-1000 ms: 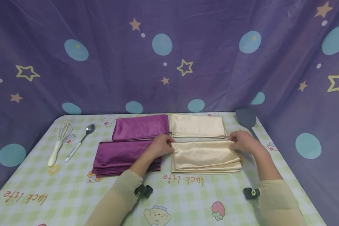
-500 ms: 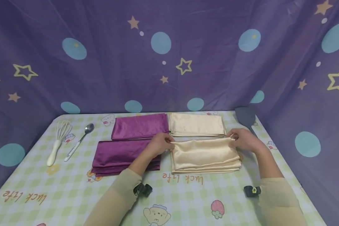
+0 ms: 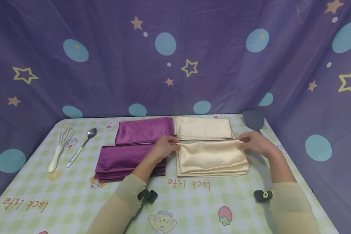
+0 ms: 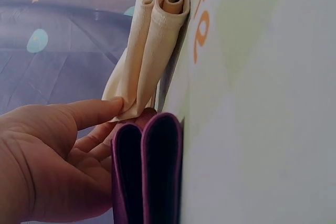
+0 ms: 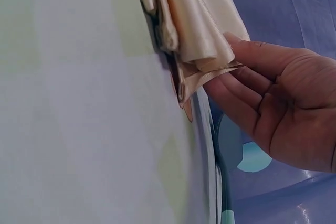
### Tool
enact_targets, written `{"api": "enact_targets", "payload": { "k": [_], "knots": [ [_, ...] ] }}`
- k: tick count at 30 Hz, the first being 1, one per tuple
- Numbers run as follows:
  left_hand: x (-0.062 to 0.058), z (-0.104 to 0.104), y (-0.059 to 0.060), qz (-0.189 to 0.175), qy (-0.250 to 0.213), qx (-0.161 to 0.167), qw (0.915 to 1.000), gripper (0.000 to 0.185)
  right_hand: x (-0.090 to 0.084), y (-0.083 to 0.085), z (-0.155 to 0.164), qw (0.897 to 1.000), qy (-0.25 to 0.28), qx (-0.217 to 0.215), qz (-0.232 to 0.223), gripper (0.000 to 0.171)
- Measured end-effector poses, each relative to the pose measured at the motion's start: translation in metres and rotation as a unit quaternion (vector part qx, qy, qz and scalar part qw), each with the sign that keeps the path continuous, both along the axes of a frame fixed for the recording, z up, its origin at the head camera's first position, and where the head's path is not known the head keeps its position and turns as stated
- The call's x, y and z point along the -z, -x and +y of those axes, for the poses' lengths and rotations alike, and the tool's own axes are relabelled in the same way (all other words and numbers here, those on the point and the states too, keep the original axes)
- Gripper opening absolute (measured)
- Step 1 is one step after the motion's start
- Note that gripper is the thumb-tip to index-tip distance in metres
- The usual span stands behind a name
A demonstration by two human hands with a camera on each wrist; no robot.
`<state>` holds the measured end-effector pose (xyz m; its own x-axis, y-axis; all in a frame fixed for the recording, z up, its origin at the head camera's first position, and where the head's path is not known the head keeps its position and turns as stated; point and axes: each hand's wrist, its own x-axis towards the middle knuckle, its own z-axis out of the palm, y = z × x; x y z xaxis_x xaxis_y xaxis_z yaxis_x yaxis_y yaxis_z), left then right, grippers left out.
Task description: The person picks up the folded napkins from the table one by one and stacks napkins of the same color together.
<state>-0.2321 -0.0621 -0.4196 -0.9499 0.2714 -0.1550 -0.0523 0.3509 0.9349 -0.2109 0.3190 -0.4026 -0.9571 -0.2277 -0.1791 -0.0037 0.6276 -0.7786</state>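
A folded cream satin cloth point(image 3: 210, 159) lies at the front right of four-way rows of folded cloths. My left hand point(image 3: 165, 148) pinches its far left corner; the left wrist view shows the thumb point(image 4: 100, 111) on top and fingers beneath. At the far right corner my right hand point(image 3: 257, 143) pinches the same cloth, thumb above and fingers under it in the right wrist view. The far edge looks slightly raised. Beside my left hand, partly under the forearm, lies a folded purple satin cloth point(image 3: 123, 159). Behind are another purple cloth point(image 3: 144, 130) and another cream cloth point(image 3: 203, 127).
A whisk point(image 3: 61, 146) and a spoon point(image 3: 82, 148) lie on the left of the table. A dark spatula point(image 3: 253, 119) lies at the far right, its handle hidden behind my right hand. Purple curtain point(image 3: 222, 81) surrounds the checked tablecloth point(image 3: 199, 208).
Both hands keep hold of the front cream cloth. Its far edge has shifted slightly away and up, towards the rear cream cloth. The camera view has moved a little.
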Motion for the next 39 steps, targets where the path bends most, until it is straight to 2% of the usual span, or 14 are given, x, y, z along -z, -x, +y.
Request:
{"api": "enact_targets", "payload": {
  "k": [7, 16, 24, 39],
  "knots": [
    [-0.001, 0.001, 0.001, -0.040, -0.054, -0.009, 0.9977, 0.020, 0.002, 0.002, 0.006, 0.999, 0.022, 0.017, -0.019, 0.050],
    [0.000, 0.001, 0.005, -0.038, -0.086, -0.010, 0.9955, 0.023, 0.008, 0.004, 0.012, 0.998, 0.049, 0.013, -0.024, 0.055],
    [0.001, 0.000, 0.007, -0.038, -0.104, -0.026, 0.9935, 0.023, 0.003, 0.004, 0.015, 0.998, 0.050, 0.022, -0.006, 0.057],
    [-0.001, 0.004, 0.018, -0.017, -0.120, -0.043, 0.9917, 0.024, -0.002, 0.005, 0.014, 0.992, 0.115, 0.052, -0.013, 0.060]
  ]
}}
